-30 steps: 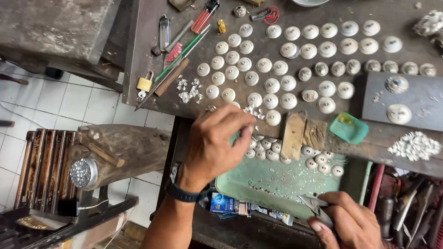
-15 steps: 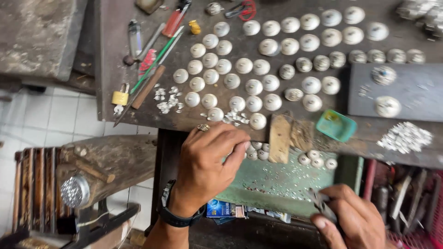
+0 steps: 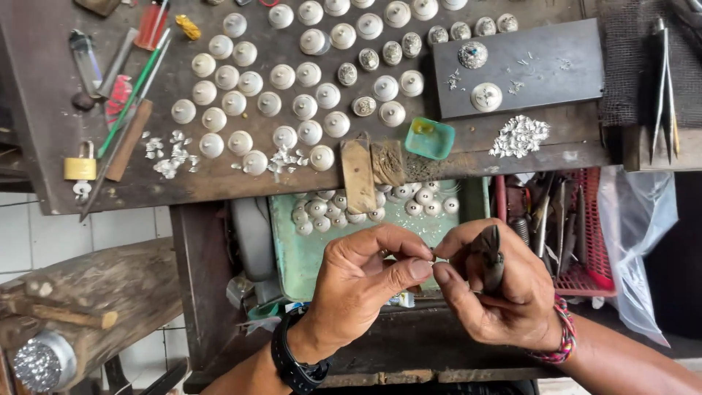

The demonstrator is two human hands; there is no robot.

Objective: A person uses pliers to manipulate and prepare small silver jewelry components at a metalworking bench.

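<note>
My left hand [image 3: 365, 281], with a black watch on the wrist, pinches a tiny silver piece [image 3: 433, 255] between thumb and forefinger. My right hand [image 3: 497, 289] meets it fingertip to fingertip and grips dark pliers [image 3: 490, 257] in the palm. Both hands hover over a green tray [image 3: 292, 249] that holds several small round silver domes [image 3: 322, 208]. Beyond the tray, many more round silver domes [image 3: 292, 102] lie in rows on the dark wooden bench [image 3: 44, 110].
A dark slab [image 3: 563, 73] at the back right carries two ornate round pieces and silver scraps [image 3: 519, 135]. A small teal dish [image 3: 430, 139], a brass padlock [image 3: 79, 168], hand tools [image 3: 124, 110] at left, tweezers [image 3: 662, 88] at right, and a red basket of tools [image 3: 578, 271].
My left hand has come back from the tray toward me, my right hand has risen from the lower edge, and the two now meet at the fingertips. The view has shifted left.
</note>
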